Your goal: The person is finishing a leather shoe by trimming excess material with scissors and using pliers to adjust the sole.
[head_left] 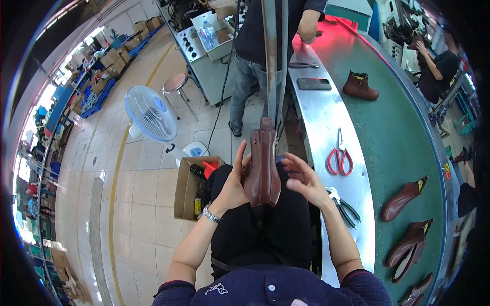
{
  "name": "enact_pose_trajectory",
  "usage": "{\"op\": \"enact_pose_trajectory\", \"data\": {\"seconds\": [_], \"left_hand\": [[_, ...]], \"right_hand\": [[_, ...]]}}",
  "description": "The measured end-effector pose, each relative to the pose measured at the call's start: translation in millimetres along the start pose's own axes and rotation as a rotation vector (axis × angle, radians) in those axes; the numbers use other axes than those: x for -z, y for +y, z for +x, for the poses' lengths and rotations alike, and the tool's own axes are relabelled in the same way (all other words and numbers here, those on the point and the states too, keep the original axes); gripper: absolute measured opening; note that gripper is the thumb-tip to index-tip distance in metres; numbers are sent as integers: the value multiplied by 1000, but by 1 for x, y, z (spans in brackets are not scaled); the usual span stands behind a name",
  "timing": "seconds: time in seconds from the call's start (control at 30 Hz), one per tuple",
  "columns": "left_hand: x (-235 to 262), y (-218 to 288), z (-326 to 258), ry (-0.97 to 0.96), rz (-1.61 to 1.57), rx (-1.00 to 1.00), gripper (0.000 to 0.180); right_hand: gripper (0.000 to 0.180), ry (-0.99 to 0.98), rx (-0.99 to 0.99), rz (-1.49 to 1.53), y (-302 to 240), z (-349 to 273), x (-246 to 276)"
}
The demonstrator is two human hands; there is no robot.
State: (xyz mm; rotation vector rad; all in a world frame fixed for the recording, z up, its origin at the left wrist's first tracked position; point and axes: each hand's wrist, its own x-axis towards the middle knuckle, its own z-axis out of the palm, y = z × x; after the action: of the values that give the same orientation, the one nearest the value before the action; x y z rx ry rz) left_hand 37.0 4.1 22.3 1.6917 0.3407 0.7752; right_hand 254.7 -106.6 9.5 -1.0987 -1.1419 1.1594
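Note:
A brown leather ankle boot (263, 171) stands upright in front of my lap, with a seam running down its middle. My left hand (236, 187) holds it from the left, palm along its side; one finger points upward and others go partly behind the leather. Just right of the boot is my right hand (304, 178), fingers apart and curved, with nothing in it. Beyond the boot's top rises a metal post (270, 61); whether they touch I cannot tell.
Right of me, a metal ledge (357, 204) bears red-handled scissors (339, 159), green-handled pliers (347, 209) and a phone (314, 83). More boots (406, 198) lie on the green belt (367, 137). Left are a cardboard box (186, 194) and a fan (152, 113). A co-worker (250, 76) stands ahead.

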Motion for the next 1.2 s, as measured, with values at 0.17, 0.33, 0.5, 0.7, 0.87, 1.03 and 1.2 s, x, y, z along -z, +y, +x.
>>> {"op": "enact_pose_trajectory", "data": {"seconds": [0.17, 0.33, 0.5, 0.7, 0.87, 1.03, 1.2], "left_hand": [[-14, 13, 17, -44, -115, -8, 131], [-36, 26, 30, -99, -108, -29, 126], [-57, 26, -16, -19, 258, 145, 119], [-74, 16, -75, -56, 346, 410, 130], [-74, -19, -76, 253, -655, 647, 132], [-94, -33, -70, 308, -524, 532, 121], [-88, -61, -80, 260, -431, 514, 106]], "right_hand": [[112, 2, 21, -345, 16, -20, 0], [116, 54, 50, -99, -4, -29, 15], [74, 53, -124, 72, -66, -55, 3], [52, -116, -495, -330, -40, -57, -16], [41, -392, -527, -352, -59, -52, -10], [36, -363, -689, -375, -49, -55, -16], [31, -144, -684, -491, -40, -61, -37]]}}
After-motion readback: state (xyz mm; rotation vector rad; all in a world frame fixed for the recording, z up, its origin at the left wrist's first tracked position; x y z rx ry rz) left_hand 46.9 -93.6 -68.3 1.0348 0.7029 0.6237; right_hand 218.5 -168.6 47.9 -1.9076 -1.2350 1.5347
